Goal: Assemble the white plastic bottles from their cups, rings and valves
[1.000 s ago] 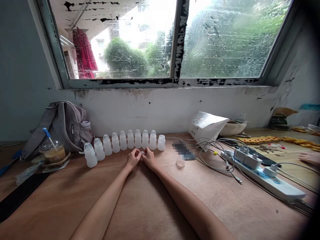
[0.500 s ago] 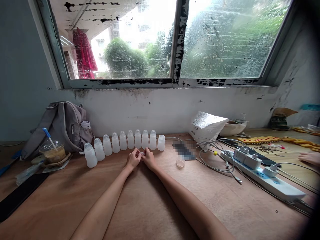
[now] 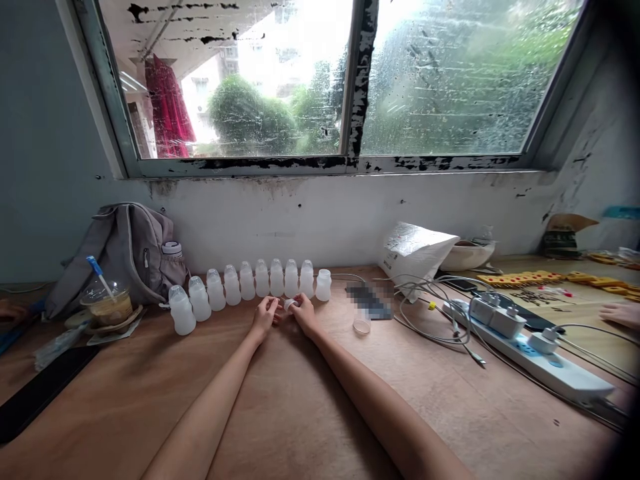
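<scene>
My right hand [image 3: 305, 315] pinches a small white round piece [image 3: 289, 304], which looks like a bottle collar; its details are too small to make out. Just left of it, my left hand [image 3: 265, 317] has its fingers curled together close to the piece, a small gap away; what they hold, if anything, is hidden. Behind both hands stands a curved row of several frosted baby bottles [image 3: 232, 287] topped with clear domed caps. The rightmost bottle [image 3: 323, 287] has no domed cap. A clear cap [image 3: 361, 325] sits on the table right of my hands.
Left are a grey backpack [image 3: 127, 253], an iced drink cup [image 3: 107, 303] and a black slab [image 3: 45, 393]. Right lie a blurred-out phone [image 3: 373, 301], grey cables [image 3: 430, 327] and a power strip [image 3: 540, 357]. Other people's hands show at the far right [image 3: 620, 313] and far left [image 3: 11, 311].
My hands have parted slightly, the white piece staying in my right hand, which shifted a little right. Another person's hand has come into view at the left edge.
</scene>
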Demonstrator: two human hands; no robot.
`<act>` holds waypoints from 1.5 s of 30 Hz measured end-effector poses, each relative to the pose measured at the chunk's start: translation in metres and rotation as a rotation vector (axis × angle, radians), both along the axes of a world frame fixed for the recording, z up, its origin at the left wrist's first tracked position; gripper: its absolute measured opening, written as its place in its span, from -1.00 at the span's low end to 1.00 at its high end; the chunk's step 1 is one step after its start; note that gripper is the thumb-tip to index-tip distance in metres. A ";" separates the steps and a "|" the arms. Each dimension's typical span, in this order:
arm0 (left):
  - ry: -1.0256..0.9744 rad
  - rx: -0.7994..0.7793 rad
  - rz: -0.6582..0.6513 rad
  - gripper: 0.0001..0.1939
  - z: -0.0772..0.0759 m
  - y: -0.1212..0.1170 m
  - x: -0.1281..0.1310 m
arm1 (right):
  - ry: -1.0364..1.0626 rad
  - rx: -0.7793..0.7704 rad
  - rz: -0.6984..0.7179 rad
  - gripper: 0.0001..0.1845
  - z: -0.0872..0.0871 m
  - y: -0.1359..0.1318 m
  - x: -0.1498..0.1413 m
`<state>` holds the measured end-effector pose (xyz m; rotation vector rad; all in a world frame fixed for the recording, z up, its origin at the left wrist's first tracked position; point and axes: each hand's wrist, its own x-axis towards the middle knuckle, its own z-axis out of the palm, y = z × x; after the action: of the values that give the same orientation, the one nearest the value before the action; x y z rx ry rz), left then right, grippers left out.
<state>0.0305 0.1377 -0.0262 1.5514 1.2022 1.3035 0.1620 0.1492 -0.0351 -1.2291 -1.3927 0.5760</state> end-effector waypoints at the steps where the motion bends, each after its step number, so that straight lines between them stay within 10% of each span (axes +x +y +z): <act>1: -0.015 -0.012 -0.001 -0.70 -0.001 0.001 0.000 | 0.010 -0.004 0.014 -0.89 0.000 0.000 0.000; 31: -0.105 -0.033 -0.138 -0.66 -0.005 0.005 -0.008 | 0.093 -0.004 0.137 -0.84 0.005 -0.007 -0.003; 45: -0.289 -0.124 -0.003 -0.61 -0.002 0.007 -0.010 | 0.097 0.072 -0.424 -0.76 0.011 -0.002 0.023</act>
<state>0.0208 0.1451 -0.0286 1.2282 1.0742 1.3696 0.1855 0.1473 -0.0240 -1.3685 -1.0218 0.2824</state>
